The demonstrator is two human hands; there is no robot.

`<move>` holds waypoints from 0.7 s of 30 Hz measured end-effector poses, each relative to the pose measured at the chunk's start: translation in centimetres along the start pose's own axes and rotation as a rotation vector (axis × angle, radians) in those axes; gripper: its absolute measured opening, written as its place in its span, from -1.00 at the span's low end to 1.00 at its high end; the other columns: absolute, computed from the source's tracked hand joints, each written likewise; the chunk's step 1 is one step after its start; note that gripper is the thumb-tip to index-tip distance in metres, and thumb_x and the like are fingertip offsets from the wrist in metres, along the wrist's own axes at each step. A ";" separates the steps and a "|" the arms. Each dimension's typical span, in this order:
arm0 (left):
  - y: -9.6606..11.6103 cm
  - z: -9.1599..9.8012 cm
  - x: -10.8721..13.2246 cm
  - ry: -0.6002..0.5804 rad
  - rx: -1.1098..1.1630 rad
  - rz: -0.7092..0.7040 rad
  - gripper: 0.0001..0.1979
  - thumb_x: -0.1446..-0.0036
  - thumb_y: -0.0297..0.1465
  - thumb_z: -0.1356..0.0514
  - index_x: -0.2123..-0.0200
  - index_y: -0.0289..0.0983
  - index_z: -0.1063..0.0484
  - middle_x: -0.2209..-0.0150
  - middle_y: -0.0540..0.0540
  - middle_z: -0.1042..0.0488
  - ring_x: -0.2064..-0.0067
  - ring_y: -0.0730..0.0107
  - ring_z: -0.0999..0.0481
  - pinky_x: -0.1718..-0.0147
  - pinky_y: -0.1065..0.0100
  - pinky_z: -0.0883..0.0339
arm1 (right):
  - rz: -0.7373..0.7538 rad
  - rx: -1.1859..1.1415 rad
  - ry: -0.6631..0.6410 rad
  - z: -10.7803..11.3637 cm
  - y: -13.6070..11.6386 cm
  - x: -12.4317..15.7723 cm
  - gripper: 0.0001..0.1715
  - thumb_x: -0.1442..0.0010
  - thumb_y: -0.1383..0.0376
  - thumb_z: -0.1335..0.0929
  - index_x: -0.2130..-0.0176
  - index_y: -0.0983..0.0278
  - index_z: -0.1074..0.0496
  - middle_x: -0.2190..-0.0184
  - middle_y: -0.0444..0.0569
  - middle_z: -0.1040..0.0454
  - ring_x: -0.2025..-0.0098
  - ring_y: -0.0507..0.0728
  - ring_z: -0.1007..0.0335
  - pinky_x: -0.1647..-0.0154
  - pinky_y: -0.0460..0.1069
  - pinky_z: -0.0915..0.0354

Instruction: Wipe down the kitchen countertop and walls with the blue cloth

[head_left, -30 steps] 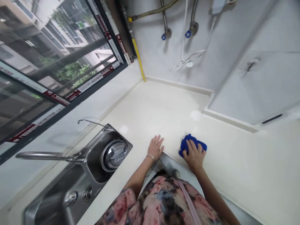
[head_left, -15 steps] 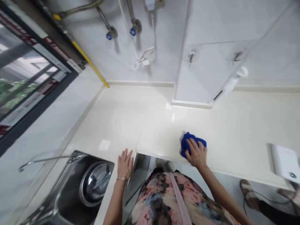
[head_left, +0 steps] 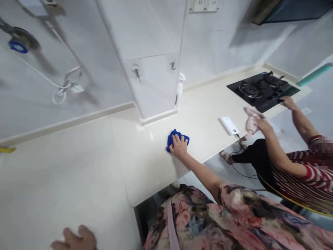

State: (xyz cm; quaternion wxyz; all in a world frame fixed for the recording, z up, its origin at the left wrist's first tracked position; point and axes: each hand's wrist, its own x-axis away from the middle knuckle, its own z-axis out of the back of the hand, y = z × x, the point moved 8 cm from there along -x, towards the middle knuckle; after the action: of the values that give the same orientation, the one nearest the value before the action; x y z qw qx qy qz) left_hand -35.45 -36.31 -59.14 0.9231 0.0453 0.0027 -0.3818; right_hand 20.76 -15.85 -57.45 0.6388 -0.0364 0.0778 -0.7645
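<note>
A crumpled blue cloth (head_left: 170,139) lies on the cream countertop (head_left: 145,163), near the foot of the white wall pillar. My right hand (head_left: 180,147) covers part of the cloth from above, with its fingers bent over the fabric and gripping it. At the bottom left edge of the head view, my left hand (head_left: 76,239) rests on the counter, its fingers apart and holding nothing. Part of that hand and its forearm are cut off by the frame.
A co-worker's hand holds a pink cloth (head_left: 251,121); the other hand (head_left: 288,103) is at the black gas hob (head_left: 256,89). A white device (head_left: 229,125) with a cable lies between us. A white spray bottle (head_left: 179,91) stands beside the pillar (head_left: 158,93).
The view has swung right, bringing the hob and co-worker into sight and leaving the sink out. My right hand, still on the blue cloth, lies farther in from the counter's front edge.
</note>
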 end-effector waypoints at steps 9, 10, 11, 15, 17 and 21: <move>0.1 1.0 0.9 0.034 0.114 0.058 -0.28 -0.36 -0.06 0.18 -0.41 -0.34 -0.21 -0.49 -0.45 -0.02 -0.52 -0.24 0.07 -0.38 -0.35 0.09 | 0.198 0.015 -0.123 -2.0 -17.6 -3.8 -0.16 -0.32 0.13 -0.17 -0.47 0.37 -0.06 -0.45 0.22 -0.08 -0.22 0.49 -0.03 -0.15 0.35 -0.08; 0.1 1.1 1.0 0.044 0.120 0.054 -0.29 -0.38 -0.07 0.17 -0.41 -0.36 -0.22 -0.48 -0.46 -0.02 -0.52 -0.24 0.07 -0.38 -0.34 0.10 | 0.268 0.016 -0.149 -2.6 -20.2 -3.0 -0.16 -0.33 0.11 -0.17 -0.48 0.34 -0.04 -0.47 0.19 -0.04 -0.25 0.50 0.00 -0.18 0.36 -0.07; 0.2 1.2 1.1 0.054 0.125 0.050 -0.30 -0.38 -0.09 0.16 -0.41 -0.37 -0.21 -0.48 -0.47 -0.02 -0.51 -0.24 0.07 -0.38 -0.34 0.09 | 0.347 0.011 -0.177 -3.2 -22.7 -1.7 -0.15 -0.33 0.10 -0.17 -0.48 0.31 -0.03 -0.48 0.16 -0.02 -0.28 0.51 0.03 -0.20 0.38 -0.05; 0.2 1.1 1.2 0.050 0.123 0.052 -0.33 -0.39 -0.14 0.12 -0.41 -0.38 -0.20 -0.48 -0.48 -0.02 -0.51 -0.25 0.05 -0.37 -0.35 0.08 | 0.682 -0.087 -0.273 -5.2 -30.2 6.3 -0.13 -0.32 0.05 -0.21 -0.49 0.24 -0.02 -0.49 0.09 -0.03 -0.34 0.54 0.08 -0.24 0.44 -0.05; 0.0 0.9 1.1 0.029 0.117 0.057 -0.32 -0.39 -0.13 0.14 -0.41 -0.38 -0.20 -0.48 -0.49 -0.02 -0.51 -0.26 0.05 -0.37 -0.36 0.09 | 0.850 -0.147 -0.297 -5.6 -31.7 10.8 -0.15 -0.32 0.05 -0.23 -0.48 0.22 -0.03 -0.48 0.06 -0.06 -0.34 0.53 0.08 -0.22 0.44 -0.09; -0.2 0.6 0.5 0.035 0.080 0.028 -0.32 -0.38 -0.11 0.14 -0.40 -0.35 -0.21 -0.47 -0.48 -0.04 -0.49 -0.26 0.02 -0.34 -0.36 0.03 | 1.111 -0.232 -0.302 -5.5 -29.4 17.1 -0.21 -0.34 0.04 -0.24 -0.46 0.14 -0.09 -0.46 0.02 -0.12 -0.30 0.46 -0.01 -0.15 0.35 -0.17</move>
State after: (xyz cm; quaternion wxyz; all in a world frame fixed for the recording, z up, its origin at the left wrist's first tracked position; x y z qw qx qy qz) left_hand -35.22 -36.89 -58.54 0.9257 0.0887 0.0028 -0.3676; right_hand -11.76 -27.18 -58.79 0.9396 -0.1686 0.0765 -0.2880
